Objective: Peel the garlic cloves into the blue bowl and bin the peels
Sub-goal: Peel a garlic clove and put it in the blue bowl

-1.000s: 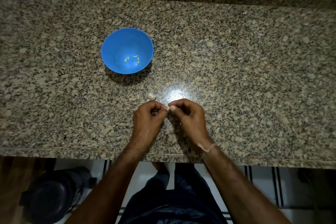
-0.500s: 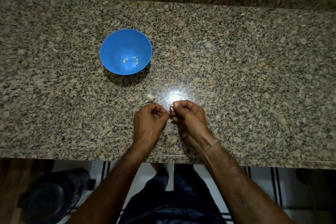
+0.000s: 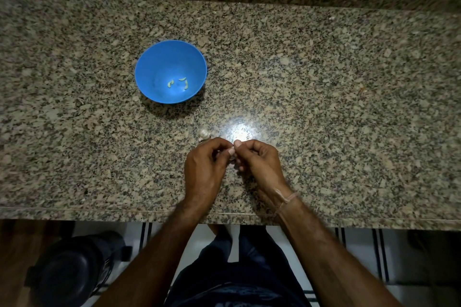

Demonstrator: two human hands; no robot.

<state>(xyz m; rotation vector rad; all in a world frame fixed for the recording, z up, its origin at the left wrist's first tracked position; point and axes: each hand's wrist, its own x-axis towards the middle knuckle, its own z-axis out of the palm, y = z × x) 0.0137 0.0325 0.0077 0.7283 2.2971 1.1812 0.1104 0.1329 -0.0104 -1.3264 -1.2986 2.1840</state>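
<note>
As the left hand (image 3: 205, 166) and right hand (image 3: 259, 161) pinch a garlic clove (image 3: 232, 150), the blue bowl (image 3: 154, 70) lies beyond.

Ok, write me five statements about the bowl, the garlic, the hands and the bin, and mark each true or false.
1. The blue bowl holds a few peeled cloves. True.
2. The left hand and right hand both pinch one garlic clove between them. True.
3. The blue bowl sits to the right of the hands. False: it sits to their left, farther back on the counter.
4. A garlic piece lies on the counter just beyond the left hand. True.
5. The black bin stands on the counter. False: it stands on the floor, below the counter's near edge, on the left.
</note>
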